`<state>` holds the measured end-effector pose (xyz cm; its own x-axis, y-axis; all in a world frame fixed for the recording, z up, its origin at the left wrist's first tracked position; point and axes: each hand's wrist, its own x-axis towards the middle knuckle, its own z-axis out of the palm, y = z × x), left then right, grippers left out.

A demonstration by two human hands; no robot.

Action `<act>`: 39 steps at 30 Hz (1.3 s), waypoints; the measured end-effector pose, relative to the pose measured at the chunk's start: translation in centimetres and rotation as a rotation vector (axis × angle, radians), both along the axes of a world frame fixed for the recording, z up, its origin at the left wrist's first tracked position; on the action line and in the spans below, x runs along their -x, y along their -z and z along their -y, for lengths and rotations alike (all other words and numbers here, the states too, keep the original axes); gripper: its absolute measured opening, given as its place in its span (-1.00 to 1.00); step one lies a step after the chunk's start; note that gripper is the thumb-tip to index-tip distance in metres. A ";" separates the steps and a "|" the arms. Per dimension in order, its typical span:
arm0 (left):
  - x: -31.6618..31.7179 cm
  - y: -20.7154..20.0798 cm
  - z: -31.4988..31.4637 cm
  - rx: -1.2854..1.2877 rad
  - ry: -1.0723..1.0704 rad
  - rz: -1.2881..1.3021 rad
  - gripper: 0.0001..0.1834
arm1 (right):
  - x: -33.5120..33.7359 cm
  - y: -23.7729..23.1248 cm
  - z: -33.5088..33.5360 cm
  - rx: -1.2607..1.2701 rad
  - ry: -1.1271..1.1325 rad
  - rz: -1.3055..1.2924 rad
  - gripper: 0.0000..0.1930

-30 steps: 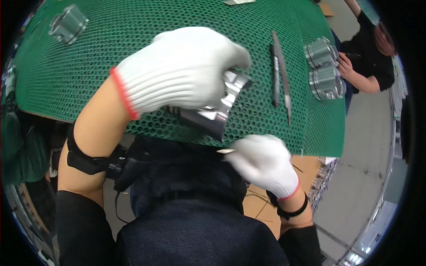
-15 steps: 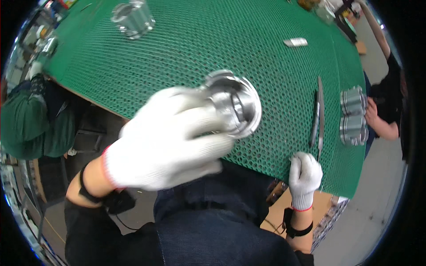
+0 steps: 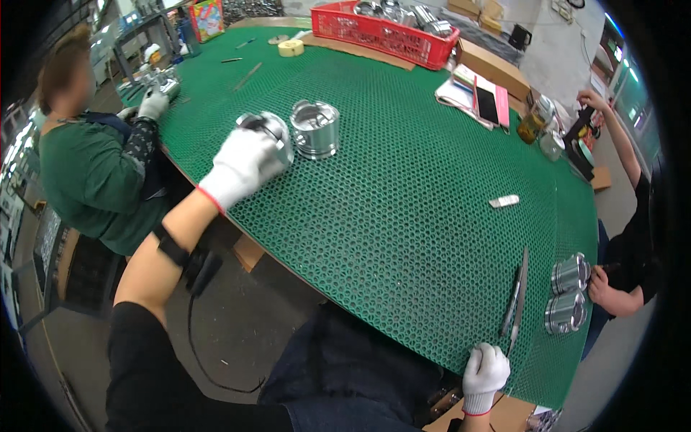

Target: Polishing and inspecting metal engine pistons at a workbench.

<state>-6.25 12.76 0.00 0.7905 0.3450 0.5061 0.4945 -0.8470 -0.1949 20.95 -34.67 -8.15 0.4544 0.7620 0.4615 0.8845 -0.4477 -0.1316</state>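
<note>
My left hand point(image 3: 248, 162), in a white knit glove, is closed on a shiny metal piston point(image 3: 277, 129) at the left side of the green mat. Just to the right of it, a second piston point(image 3: 315, 129) stands upright. By the front edge of the table my right hand point(image 3: 487, 367), also gloved, rests with its fingers curled in. Anything inside those fingers is hidden. Beyond it lie two long thin tools point(image 3: 517, 299), like files or blades, side by side.
Two pistons point(image 3: 568, 291) lie at the right edge, where another person's hand point(image 3: 599, 284) touches one. A white-handled piece point(image 3: 504, 201) lies nearby. Further back are a red crate point(image 3: 381, 36) of metal parts, a tape roll point(image 3: 291, 48), a phone point(image 3: 486, 105) and jars. A co-worker point(image 3: 93, 173) works at left.
My left hand has carried the piston away from me to the left, beside the other standing piston. The view has tilted up, showing more of the table. My right hand stays by the front edge.
</note>
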 end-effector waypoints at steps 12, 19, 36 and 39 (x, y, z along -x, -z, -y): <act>-7.0 1.5 -0.9 0.375 -0.038 0.246 -0.68 | 0.2 0.0 0.3 0.018 0.034 -0.029 -0.93; -8.9 1.6 2.1 0.532 0.215 0.009 -0.57 | 1.0 -1.9 -0.9 0.121 0.104 -0.035 -0.81; -34.1 -7.5 24.7 0.372 0.850 -0.372 -0.33 | -1.5 -1.0 1.3 -0.145 -0.157 -0.189 -0.76; -39.9 -7.1 32.6 0.333 1.002 -0.502 -0.34 | -2.2 -0.1 1.4 -0.180 -0.291 -0.300 -0.79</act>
<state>33.62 -19.82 7.14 0.8698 -0.4895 0.0613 -0.4933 -0.8606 0.1268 23.10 -36.11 -8.05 0.3674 0.7971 0.4792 0.8809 -0.1329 -0.4544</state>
